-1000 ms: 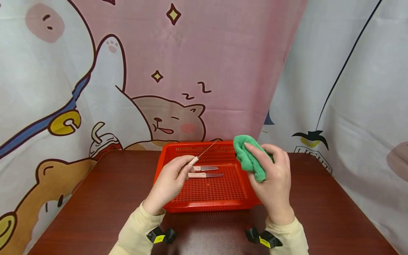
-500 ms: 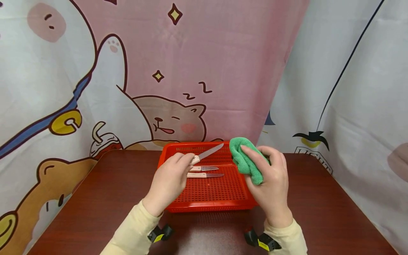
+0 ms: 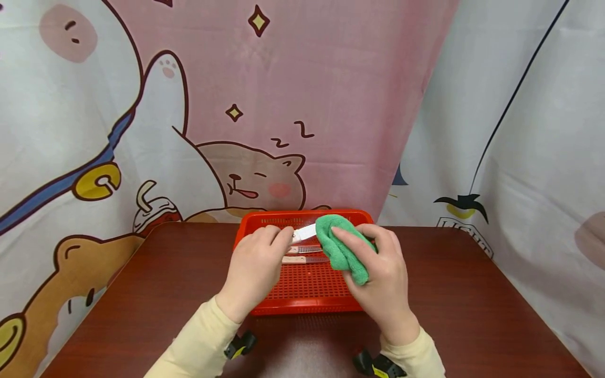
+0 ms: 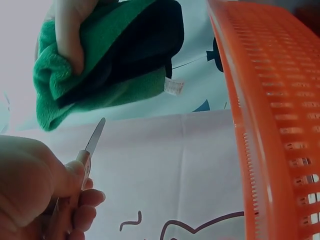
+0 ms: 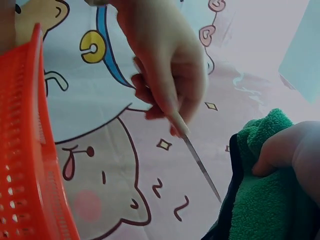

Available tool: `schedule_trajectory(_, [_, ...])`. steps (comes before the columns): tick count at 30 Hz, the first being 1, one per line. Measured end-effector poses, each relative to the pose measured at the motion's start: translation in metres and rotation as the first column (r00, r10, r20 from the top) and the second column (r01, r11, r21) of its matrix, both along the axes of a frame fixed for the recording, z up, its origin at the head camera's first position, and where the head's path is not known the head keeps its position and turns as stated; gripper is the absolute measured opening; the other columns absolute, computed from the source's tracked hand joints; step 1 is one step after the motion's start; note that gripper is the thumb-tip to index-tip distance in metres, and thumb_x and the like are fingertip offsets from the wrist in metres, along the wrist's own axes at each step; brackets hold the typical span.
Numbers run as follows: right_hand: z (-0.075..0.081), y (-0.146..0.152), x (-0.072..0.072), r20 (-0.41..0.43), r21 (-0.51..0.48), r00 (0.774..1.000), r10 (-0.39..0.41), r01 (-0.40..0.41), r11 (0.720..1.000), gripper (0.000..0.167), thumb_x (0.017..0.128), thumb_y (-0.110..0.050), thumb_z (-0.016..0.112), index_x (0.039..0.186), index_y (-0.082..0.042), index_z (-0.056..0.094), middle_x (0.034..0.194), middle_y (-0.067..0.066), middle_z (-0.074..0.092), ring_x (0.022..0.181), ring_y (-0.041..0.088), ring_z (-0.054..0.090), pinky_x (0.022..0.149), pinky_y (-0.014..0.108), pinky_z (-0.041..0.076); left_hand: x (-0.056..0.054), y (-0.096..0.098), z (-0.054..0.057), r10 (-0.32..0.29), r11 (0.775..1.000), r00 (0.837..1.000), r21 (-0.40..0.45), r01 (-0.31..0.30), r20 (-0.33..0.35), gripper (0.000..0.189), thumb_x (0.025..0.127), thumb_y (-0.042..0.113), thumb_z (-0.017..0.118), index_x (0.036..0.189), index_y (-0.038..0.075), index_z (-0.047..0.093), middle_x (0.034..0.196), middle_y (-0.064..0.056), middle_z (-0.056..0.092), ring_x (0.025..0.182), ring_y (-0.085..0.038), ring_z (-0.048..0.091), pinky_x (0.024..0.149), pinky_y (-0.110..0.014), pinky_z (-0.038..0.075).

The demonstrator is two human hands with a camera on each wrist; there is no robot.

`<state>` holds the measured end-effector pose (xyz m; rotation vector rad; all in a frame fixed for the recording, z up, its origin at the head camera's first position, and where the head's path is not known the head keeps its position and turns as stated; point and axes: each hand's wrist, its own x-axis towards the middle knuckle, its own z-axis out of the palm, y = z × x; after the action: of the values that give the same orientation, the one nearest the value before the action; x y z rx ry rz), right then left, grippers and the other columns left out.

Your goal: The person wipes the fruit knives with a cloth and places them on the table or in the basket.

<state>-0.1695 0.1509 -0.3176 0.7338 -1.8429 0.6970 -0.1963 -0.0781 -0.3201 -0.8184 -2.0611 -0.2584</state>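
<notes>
My left hand (image 3: pixel 257 268) grips a small knife (image 3: pixel 304 232) by its pale handle, the blade pointing right over the basket. Fingers curl round the handle in the left wrist view, where the blade (image 4: pixel 95 137) stands free of the hand. My right hand (image 3: pixel 380 275) holds a folded green cloth (image 3: pixel 337 247), thumb and fingers pinching it. In the head view the cloth overlaps the blade's tip. A dark underside of the cloth (image 4: pixel 135 45) shows in the left wrist view. Two more pale-handled knives, one nearer me (image 3: pixel 295 260), lie in the red basket (image 3: pixel 307 306).
The basket stands on a dark brown table (image 3: pixel 156 294), below both hands. A cartoon-printed curtain (image 3: pixel 331 105) hangs right behind the table's far edge. Each sleeve carries a small black device, one of them on the left wrist (image 3: pixel 240 345).
The cloth in my right hand has moved left and down onto the blade's end. My left hand has turned the knife, so its blade shows flat side on rather than edge on.
</notes>
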Motion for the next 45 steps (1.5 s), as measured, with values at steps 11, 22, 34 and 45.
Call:
schedule_trajectory(11, [-0.007, -0.015, 0.004, 0.07, 0.052, 0.997, 0.013, -0.017, 0.999, 0.06, 0.064, 0.003, 0.073, 0.12, -0.019, 0.071, 0.108, 0.013, 0.06, 0.093, 0.032, 0.056, 0.076, 0.045, 0.045, 0.008, 0.013, 0.002, 0.02, 0.999, 0.993, -0.029, -0.024, -0.115, 0.029, 0.079, -0.006, 0.074, 0.106, -0.001, 0.066, 0.083, -0.011, 0.06, 0.059, -0.023, 0.054, 0.049, -0.03, 0.041])
schedule_trajectory(22, [-0.011, -0.018, 0.005, 0.144, 0.094, 0.987, -0.075, 0.062, 0.994, 0.058, 0.068, 0.0, 0.08, 0.121, -0.02, 0.071, 0.109, 0.014, 0.058, 0.095, 0.034, 0.056, 0.079, 0.048, 0.048, 0.01, 0.018, 0.0, -0.034, 0.999, 0.99, 0.008, 0.035, -0.134, 0.03, 0.081, -0.004, 0.074, 0.109, -0.001, 0.066, 0.085, -0.011, 0.061, 0.062, -0.024, 0.056, 0.049, -0.031, 0.044])
schedule_trajectory(34, [-0.009, -0.007, -0.002, 0.132, 0.071, 0.984, -0.118, 0.11, 0.991, 0.056, 0.068, 0.001, 0.08, 0.12, -0.019, 0.071, 0.111, 0.016, 0.058, 0.097, 0.036, 0.055, 0.077, 0.049, 0.048, 0.01, 0.015, 0.0, -0.039, 0.999, 0.992, 0.029, 0.043, -0.123, 0.031, 0.081, -0.002, 0.076, 0.11, 0.0, 0.067, 0.09, -0.013, 0.063, 0.07, -0.025, 0.061, 0.054, -0.033, 0.048])
schedule_trajectory(45, [-0.008, 0.006, -0.007, 0.144, 0.032, 0.973, -0.18, 0.177, 0.984, 0.057, 0.068, 0.004, 0.077, 0.121, -0.018, 0.071, 0.111, 0.016, 0.057, 0.093, 0.036, 0.052, 0.069, 0.048, 0.047, 0.01, 0.011, 0.0, -0.047, 0.998, 0.993, 0.043, 0.052, -0.11, 0.027, 0.084, -0.001, 0.072, 0.111, 0.0, 0.067, 0.09, -0.012, 0.064, 0.071, -0.026, 0.062, 0.055, -0.034, 0.048])
